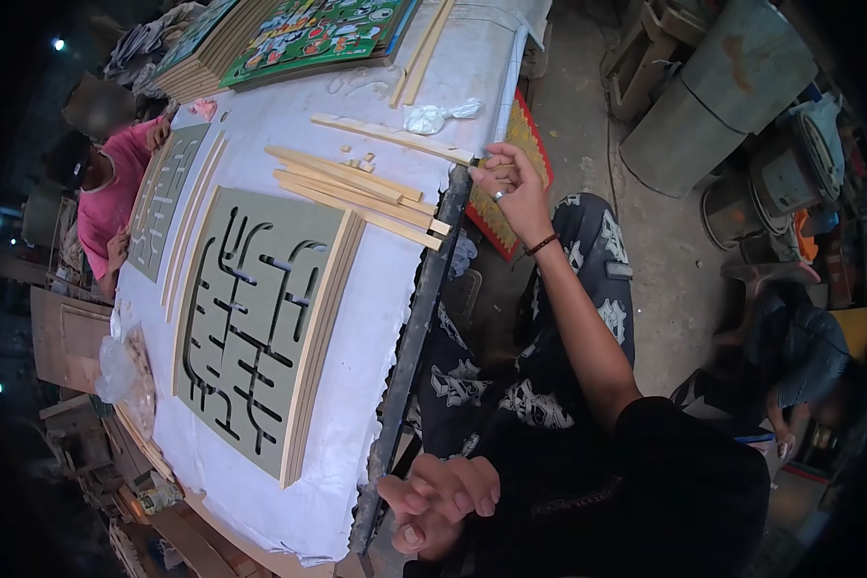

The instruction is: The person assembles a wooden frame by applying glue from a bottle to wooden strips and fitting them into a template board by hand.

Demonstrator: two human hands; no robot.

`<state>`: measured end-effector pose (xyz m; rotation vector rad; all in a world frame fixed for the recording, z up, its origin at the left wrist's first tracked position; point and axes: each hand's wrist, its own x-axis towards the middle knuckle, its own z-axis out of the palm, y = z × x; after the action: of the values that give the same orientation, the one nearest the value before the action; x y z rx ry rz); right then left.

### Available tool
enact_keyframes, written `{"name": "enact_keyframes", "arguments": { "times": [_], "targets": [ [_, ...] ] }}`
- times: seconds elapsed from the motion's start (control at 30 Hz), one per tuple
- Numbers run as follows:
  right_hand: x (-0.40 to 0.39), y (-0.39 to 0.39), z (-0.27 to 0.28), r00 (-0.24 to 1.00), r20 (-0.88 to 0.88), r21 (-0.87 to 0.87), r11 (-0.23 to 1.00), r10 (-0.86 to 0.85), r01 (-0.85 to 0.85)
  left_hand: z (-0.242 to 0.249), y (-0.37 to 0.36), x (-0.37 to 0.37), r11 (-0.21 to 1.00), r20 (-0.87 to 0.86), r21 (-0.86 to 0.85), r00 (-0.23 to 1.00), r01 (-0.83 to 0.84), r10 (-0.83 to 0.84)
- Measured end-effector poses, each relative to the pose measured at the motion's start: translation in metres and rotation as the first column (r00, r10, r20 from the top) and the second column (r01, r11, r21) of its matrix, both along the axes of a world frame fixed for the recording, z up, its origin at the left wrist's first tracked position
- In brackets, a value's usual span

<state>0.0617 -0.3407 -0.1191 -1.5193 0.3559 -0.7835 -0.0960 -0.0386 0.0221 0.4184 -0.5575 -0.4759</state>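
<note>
My right hand (512, 188), with a ring and bracelet, is at the table's edge, thumb and fingertips closed around the end of a thin wooden strip (385, 135). My left hand (441, 499) hovers near the table's lower corner, its fingers loosely curled and apart, with nothing visible in it. On the white-covered table (356, 356) lies a grey board (250, 318) with curved slots cut through it and wooden strips along two sides. Several loose strips (356, 188) lie between this board and my right hand, with small wood pieces (359, 162) beside them.
Stacked colourful panels (308, 39) stand at the table's top end, near a crumpled plastic bag (441, 116). Across the table, a person in pink (116, 193) touches another slotted board (169, 202). A second person (800, 347) is at the right. Metal drums (718, 96) stand on the floor.
</note>
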Motion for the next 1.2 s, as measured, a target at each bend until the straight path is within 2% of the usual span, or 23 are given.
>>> {"name": "enact_keyframes", "arguments": {
  "times": [0.27, 0.5, 0.57, 0.67, 0.77, 0.8, 0.9, 1.03, 1.2],
  "targets": [
    [0.017, 0.011, -0.003, 0.999, 0.013, 0.023, 0.999, -0.042, 0.042, -0.006, -0.005, -0.003, 0.999, 0.0, 0.031, 1.0, -0.028, 0.028],
    [0.013, 0.015, 0.006, 0.988, 0.083, -0.187, 0.972, -0.132, 0.146, -0.012, -0.016, 0.002, 0.996, -0.044, 0.081, 0.999, -0.028, 0.031],
    [0.005, 0.019, 0.013, 0.978, 0.146, -0.221, 0.959, -0.149, 0.179, -0.018, -0.023, 0.009, 0.984, -0.074, 0.175, 0.996, -0.045, 0.059],
    [-0.015, 0.03, 0.023, 0.981, 0.167, -0.055, 0.993, -0.099, 0.109, -0.028, -0.044, 0.028, 0.926, -0.174, 0.373, 0.976, -0.058, 0.131],
    [-0.034, 0.038, 0.03, 0.962, 0.254, -0.041, 0.993, -0.096, 0.11, -0.042, -0.077, 0.055, 0.861, -0.279, 0.507, 0.939, -0.035, 0.203],
    [-0.039, 0.038, 0.03, 0.955, 0.289, -0.022, 0.997, -0.062, 0.071, -0.046, -0.089, 0.063, 0.856, -0.263, 0.514, 0.942, -0.047, 0.209],
    [-0.061, 0.04, 0.041, 0.932, 0.358, -0.152, 0.982, -0.052, 0.113, -0.053, -0.12, 0.082, 0.85, -0.249, 0.526, 0.947, -0.043, 0.202],
    [-0.087, 0.04, 0.031, 0.936, 0.351, -0.104, 0.993, -0.023, 0.063, -0.063, -0.146, 0.095, 0.871, -0.311, 0.492, 0.931, -0.017, 0.193],
    [-0.096, 0.047, 0.025, 0.923, 0.375, -0.111, 0.984, -0.089, 0.14, -0.07, -0.158, 0.1, 0.924, -0.408, 0.381, 0.904, 0.041, 0.128]
  ]
}}
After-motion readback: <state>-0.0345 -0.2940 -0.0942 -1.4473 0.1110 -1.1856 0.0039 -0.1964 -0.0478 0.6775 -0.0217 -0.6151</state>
